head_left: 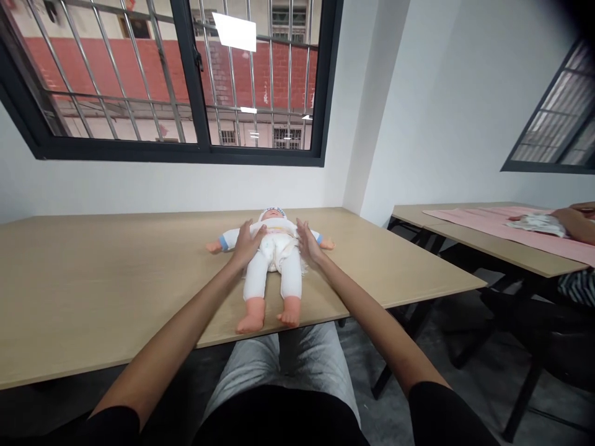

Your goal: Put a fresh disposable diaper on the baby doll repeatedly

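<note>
A baby doll (255, 279) lies on its back on the wooden table (130, 272), feet toward me and arms spread out to the sides. It wears white clothing with blue cuffs, a patterned cap and a white diaper (277, 246) around its hips. My left hand (248, 243) is at the doll's waist on the left, thumb apart from the outstretched fingers. On the opposite side, my right hand (307, 240) rests against the waist with its fingers extended. Both hands appear to touch the clothing or the diaper's edge; the exact contact is hard to make out.
The table's front edge runs just past the doll's feet, close to my legs. A wall with a barred window (199, 152) stands behind the table. To the right, another table (493, 248) carries a pink cloth (483, 224), where another person's arm (579, 224) reaches over white fabric.
</note>
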`<control>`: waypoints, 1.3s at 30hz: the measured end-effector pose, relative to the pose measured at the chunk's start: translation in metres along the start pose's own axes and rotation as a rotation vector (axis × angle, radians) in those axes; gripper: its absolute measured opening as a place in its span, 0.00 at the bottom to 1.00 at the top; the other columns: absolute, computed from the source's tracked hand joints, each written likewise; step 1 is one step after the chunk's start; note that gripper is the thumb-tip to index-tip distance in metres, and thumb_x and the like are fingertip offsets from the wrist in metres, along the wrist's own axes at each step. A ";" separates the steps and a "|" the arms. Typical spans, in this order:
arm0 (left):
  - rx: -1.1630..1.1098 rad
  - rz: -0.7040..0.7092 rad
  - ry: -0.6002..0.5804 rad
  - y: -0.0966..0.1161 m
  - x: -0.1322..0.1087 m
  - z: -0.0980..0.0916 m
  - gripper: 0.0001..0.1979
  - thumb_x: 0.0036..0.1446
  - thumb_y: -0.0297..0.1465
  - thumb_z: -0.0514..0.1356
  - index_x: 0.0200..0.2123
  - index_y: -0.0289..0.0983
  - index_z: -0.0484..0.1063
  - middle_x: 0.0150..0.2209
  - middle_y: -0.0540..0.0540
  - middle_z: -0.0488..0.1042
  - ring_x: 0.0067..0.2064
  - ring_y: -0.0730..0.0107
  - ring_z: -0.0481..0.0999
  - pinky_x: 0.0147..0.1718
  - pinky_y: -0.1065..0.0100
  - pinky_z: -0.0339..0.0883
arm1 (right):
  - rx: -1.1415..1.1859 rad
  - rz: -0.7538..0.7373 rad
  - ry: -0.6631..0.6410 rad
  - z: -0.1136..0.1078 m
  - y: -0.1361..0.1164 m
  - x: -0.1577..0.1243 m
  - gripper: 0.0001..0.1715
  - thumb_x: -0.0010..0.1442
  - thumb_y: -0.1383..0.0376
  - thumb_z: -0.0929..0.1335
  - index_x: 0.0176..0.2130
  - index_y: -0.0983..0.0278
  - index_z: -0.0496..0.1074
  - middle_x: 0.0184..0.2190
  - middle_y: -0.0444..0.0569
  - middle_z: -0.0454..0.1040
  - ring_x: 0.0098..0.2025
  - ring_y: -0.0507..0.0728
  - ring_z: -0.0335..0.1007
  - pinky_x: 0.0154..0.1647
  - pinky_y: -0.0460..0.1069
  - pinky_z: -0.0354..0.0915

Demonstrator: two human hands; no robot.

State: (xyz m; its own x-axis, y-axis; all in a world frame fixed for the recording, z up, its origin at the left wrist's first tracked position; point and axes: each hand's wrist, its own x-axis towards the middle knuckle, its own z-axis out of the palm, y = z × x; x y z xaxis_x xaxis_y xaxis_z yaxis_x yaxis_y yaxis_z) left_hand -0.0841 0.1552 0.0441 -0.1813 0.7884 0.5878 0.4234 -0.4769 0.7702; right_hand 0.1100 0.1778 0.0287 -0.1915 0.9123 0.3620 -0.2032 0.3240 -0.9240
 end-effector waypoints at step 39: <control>0.694 0.574 -0.665 0.038 -0.002 0.055 0.13 0.56 0.34 0.53 0.35 0.42 0.78 0.34 0.44 0.75 0.41 0.58 0.71 0.43 0.61 0.57 | -0.683 0.219 -0.281 -0.077 -0.022 0.003 0.30 0.42 0.57 0.76 0.43 0.65 0.66 0.22 0.41 0.69 0.24 0.51 0.66 0.24 0.45 0.63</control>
State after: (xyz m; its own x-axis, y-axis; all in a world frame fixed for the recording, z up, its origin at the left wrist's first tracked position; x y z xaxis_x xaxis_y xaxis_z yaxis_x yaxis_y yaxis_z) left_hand -0.0184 0.1569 0.0588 0.6223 0.6713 0.4027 0.7332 -0.6800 0.0006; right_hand 0.1877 0.1927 0.0411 -0.4142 0.9052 0.0952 0.4877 0.3090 -0.8165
